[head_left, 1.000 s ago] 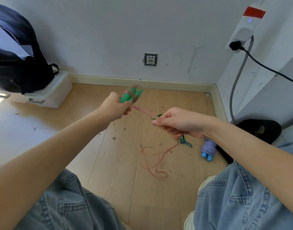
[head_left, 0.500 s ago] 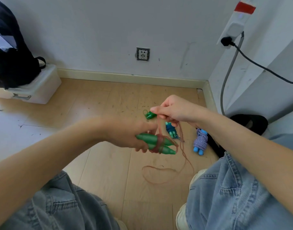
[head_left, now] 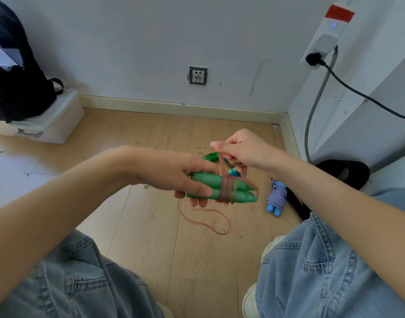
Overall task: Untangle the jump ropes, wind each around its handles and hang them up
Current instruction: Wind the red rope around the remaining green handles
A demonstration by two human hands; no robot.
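Observation:
My left hand (head_left: 185, 175) grips two green handles (head_left: 219, 188) held side by side, pointing right. A pink rope (head_left: 227, 190) is wound a few turns around them. My right hand (head_left: 240, 150) pinches that rope just above the handles. The rope's loose tail (head_left: 206, 219) trails down in a loop on the wooden floor. A second jump rope with blue handles and blue-white cord (head_left: 276, 196), wound up, lies on the floor to the right. A third one, green (head_left: 211, 156), shows partly behind my hands.
A white storage box (head_left: 50, 125) with a dark backpack (head_left: 15, 83) on it stands at the left wall. A wall socket (head_left: 198, 75) is ahead. A power strip (head_left: 327, 33) with cables hangs at right. A black shoe (head_left: 343, 173) lies by my right knee.
My left hand brought the green handles down from an upright pose to lie level. My right hand rose over them, laying more pink rope around them. The floor loop got shorter.

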